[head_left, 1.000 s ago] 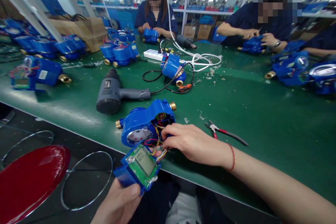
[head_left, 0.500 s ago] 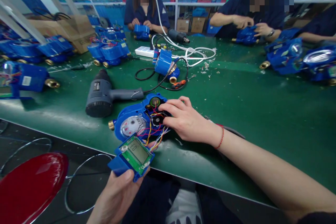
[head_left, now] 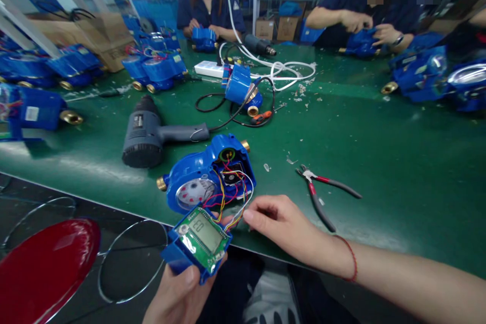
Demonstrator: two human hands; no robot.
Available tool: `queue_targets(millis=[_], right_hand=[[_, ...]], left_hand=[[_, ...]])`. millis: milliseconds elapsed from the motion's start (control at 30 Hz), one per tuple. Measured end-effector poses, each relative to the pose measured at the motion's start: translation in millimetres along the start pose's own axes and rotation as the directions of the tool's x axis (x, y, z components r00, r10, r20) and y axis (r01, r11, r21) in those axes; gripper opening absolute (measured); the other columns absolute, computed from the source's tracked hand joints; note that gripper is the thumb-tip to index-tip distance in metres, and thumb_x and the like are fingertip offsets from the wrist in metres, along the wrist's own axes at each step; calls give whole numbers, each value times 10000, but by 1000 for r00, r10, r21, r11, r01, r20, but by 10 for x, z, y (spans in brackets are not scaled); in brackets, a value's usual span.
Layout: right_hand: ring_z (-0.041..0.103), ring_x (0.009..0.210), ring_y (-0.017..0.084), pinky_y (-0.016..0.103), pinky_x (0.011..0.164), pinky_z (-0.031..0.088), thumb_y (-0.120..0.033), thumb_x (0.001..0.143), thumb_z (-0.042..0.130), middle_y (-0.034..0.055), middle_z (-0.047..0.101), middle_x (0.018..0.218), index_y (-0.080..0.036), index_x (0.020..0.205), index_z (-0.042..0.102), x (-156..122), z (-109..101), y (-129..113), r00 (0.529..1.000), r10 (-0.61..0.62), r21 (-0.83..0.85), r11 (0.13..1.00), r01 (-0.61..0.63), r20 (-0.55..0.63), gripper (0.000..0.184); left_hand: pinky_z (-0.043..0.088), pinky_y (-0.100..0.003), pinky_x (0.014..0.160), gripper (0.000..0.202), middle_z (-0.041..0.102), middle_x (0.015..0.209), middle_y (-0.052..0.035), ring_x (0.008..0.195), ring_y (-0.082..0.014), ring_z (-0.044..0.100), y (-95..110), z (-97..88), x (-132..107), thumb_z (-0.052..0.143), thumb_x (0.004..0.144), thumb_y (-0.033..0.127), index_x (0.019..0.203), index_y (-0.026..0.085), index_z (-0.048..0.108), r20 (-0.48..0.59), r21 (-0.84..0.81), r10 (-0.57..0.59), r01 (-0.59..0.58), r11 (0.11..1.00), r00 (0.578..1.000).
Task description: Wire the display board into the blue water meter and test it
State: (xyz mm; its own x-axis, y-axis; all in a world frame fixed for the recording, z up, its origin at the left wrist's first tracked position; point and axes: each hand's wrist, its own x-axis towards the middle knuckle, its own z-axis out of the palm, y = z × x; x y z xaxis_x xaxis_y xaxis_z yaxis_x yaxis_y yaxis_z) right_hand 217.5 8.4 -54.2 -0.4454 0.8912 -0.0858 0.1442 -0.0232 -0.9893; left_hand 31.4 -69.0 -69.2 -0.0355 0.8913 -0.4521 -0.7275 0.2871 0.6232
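Note:
My left hand [head_left: 186,283] is closed around a blue display housing [head_left: 176,258], tilted up at the table's front edge. Its green circuit board [head_left: 190,243] carries a small LCD screen [head_left: 207,234] with characters on it. Thin coloured wires [head_left: 221,195] run from the board into an open blue water meter [head_left: 193,164], which lies on the table with its round dial and brass ends showing. Beside the wires, my right hand [head_left: 284,228] is curled, thumb and forefinger together; whether they pinch a wire I cannot make out.
Red-handled cutting pliers [head_left: 312,176] lie open right of the meter. A grey heat gun [head_left: 146,134] rests to the left. Beyond are another blue meter [head_left: 239,83], an orange-handled tool [head_left: 261,118] and a white power strip [head_left: 208,69]. Two people handle meters across the green table [head_left: 379,142].
My right hand has left the meter's inner compartment and come down toward me, to the wires by the board. The pliers now show. The display housing has shifted slightly right and down.

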Motion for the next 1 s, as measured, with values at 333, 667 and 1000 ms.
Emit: queue_targets(millis=[333,667,1000], right_hand=[[477,593,78,213,558,335,-495,651,814,-16,571,655,-146,736,561,27,153,76,964,234,538,800,-264,126,439],[433,500,33,167,487,341,-313,579,876,-52,556,608,-142,736,564,16,185,71,948,294,673,676,-299,126,389],[505,510,33,158,503,380,-328,622,864,-20,624,625,-125,714,583,28,168,120,928,310,656,659,-367,208,360]], left_hand=[[551,-285,884,618,766,1072,-24,1143,-279,638,-99,-38,-132,863,585,242,1173,311,689,5,4,-52,52,999,999],[552,-234,870,344,779,1009,47,963,-180,717,-119,-62,-149,832,652,207,960,344,764,90,-91,-62,70,993,994],[524,-414,965,277,786,967,-10,1072,-271,673,-159,-366,-94,789,696,294,969,330,765,145,-56,-88,97,994,986]])
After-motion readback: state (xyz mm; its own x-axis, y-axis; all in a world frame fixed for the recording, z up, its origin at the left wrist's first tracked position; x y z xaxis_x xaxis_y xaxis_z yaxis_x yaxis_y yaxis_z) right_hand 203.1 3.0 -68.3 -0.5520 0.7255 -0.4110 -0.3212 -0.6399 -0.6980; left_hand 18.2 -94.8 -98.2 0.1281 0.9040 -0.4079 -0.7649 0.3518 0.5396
